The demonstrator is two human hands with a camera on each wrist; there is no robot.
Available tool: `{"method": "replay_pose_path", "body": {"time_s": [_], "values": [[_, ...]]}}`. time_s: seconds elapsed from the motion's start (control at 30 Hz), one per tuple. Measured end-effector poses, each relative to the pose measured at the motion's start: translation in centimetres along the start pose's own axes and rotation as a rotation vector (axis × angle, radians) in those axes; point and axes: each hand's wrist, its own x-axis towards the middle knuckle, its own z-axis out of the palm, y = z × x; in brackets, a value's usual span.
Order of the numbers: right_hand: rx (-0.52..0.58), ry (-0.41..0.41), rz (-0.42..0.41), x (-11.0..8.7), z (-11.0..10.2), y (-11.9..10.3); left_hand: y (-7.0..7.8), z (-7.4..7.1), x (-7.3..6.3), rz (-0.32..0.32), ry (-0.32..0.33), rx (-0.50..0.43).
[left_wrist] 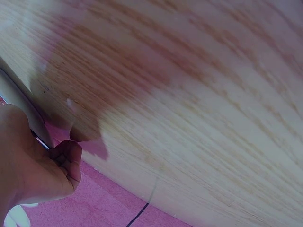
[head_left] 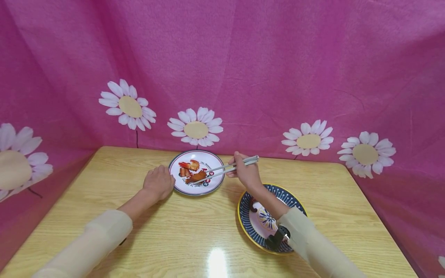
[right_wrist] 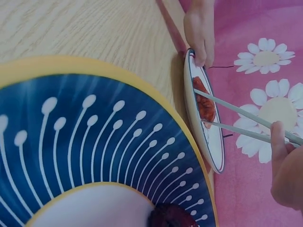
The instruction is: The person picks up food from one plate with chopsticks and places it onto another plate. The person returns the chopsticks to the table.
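Note:
My right hand (head_left: pixel 246 172) holds a pair of metal chopsticks (head_left: pixel 219 174) over a small white plate (head_left: pixel 216 162) with a dark rim. Their tips are at a brown, glazed piece of food (head_left: pixel 196 177) on that plate. Beside it lie a shrimp (head_left: pixel 193 165) and a reddish meat-like piece (head_left: pixel 184 172). At the plate's left edge, my left hand (head_left: pixel 160 181) grips the rim, its thumb over the top in the right wrist view. Under my right forearm sits a larger blue-patterned plate (head_left: pixel 245 224) with a yellow rim, partly hidden by the arm.
A dark, curled piece of food (head_left: pixel 253 205) lies on the larger plate. Both plates stand on a light wooden table (head_left: pixel 180 235). Behind its far edge hangs a pink cloth (head_left: pixel 257 77) with white flowers, also rising along the sides.

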Motion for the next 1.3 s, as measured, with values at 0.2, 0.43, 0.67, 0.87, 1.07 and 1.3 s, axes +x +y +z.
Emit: {"method": "replay_pose_path", "body": {"time_s": [0.2,0.43,0.67,0.87,1.07,1.3], "values": [[0.035,0.019,-0.003,-0.3,-0.8,-0.3,0.0,0.1,0.1,-0.002,0.013,0.003],[0.050,0.036,-0.012,-0.4,-2.1,-0.9,0.2,0.0,-0.1,-0.008,0.019,0.008],[0.064,0.048,-0.008,-0.9,-3.8,-2.0,0.2,-0.1,-0.1,-0.004,0.004,0.008],[0.071,0.066,-0.006,-1.4,-5.7,-2.6,0.0,-0.1,-0.2,-0.006,-0.009,0.005],[0.124,0.095,-0.015,-1.9,-7.5,-2.9,0.0,-0.1,-0.2,-0.004,0.000,0.002],[0.116,0.089,-0.022,-2.9,-9.4,-3.3,0.0,0.0,0.0,-0.003,0.000,0.006]]}}
